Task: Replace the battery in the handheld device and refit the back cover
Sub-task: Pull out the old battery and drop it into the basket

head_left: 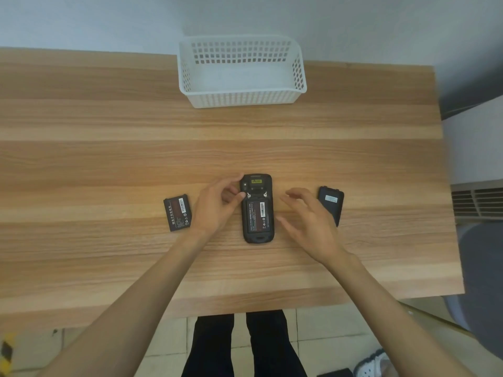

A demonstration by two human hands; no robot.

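The black handheld device [257,209] lies face down on the wooden table [109,159] with its back open and a battery [256,216] seated in the bay. My left hand [217,205] rests against the device's upper left edge, thumb and index fingertips touching it near the left latch. My right hand [307,221] hovers just right of the device, fingers spread and blurred, holding nothing. A second battery [177,213] lies on the table left of my left hand. The black back cover [331,204] lies to the right, partly hidden behind my right hand.
A white perforated plastic basket [241,100] stands at the table's far edge, nothing visible inside. The table's right edge runs close to the cover. A grey chair [481,281] stands at the right; my legs show below the front edge.
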